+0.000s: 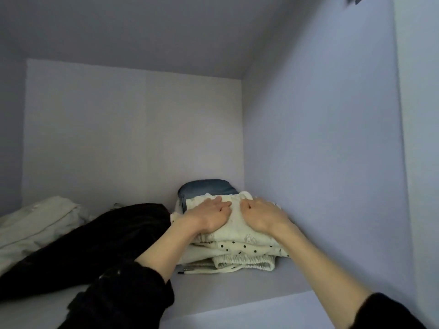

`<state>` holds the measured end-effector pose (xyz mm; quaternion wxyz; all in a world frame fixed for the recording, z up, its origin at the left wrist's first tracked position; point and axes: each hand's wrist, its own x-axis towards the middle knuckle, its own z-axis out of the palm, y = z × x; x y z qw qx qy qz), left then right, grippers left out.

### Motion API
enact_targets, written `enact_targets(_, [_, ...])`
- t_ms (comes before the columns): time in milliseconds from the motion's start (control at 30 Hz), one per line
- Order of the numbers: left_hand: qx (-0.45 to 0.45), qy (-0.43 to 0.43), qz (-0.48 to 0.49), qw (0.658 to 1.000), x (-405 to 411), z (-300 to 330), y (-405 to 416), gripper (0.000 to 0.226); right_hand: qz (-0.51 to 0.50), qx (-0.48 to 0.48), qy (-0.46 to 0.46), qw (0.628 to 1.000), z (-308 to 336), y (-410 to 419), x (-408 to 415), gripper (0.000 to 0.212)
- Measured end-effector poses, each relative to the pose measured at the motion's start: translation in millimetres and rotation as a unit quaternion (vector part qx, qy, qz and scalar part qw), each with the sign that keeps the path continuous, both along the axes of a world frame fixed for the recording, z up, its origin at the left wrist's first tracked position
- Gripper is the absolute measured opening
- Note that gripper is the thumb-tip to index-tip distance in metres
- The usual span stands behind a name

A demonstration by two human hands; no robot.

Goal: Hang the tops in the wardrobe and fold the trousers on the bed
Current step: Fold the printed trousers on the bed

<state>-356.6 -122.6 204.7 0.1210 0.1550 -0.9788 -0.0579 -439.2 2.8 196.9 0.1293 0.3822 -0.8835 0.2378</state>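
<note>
Both palms pressed flat, fingers straight: left hand point(210, 216) and right hand point(263, 214) side by side atop the folded stack point(240, 245), likely seating it against the shelf corner. Cream fabric, one layer black-dotted, drawstring waistband lowest. Behind the fingertips, folded jeans point(206, 187); left of the wrists, a black garment point(95, 243).

No words, labels, brand names or numbers can be read on anything in this view.
</note>
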Motion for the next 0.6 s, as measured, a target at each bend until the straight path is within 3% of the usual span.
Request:
enact_targets(100, [0.010,-0.016,0.010,1.000,-1,-2,-2,0.050,0.023,0.023,-0.069,0.997,-6,-2,-9,0.058])
enact_targets(233, [0.002,0.048,-0.010,0.999,23,8,10,0.048,0.001,0.021,-0.031,0.999,3,6,-1,0.059])
enact_targets(400, [-0.010,0.179,-0.069,0.981,71,11,29,0.040,0.000,-0.084,0.067,0.994,0,47,41,0.043])
enact_targets(600, [0.076,0.313,-0.211,0.923,138,-23,102,0.036,-0.004,-0.262,0.018,0.965,-42,138,141,0.035])
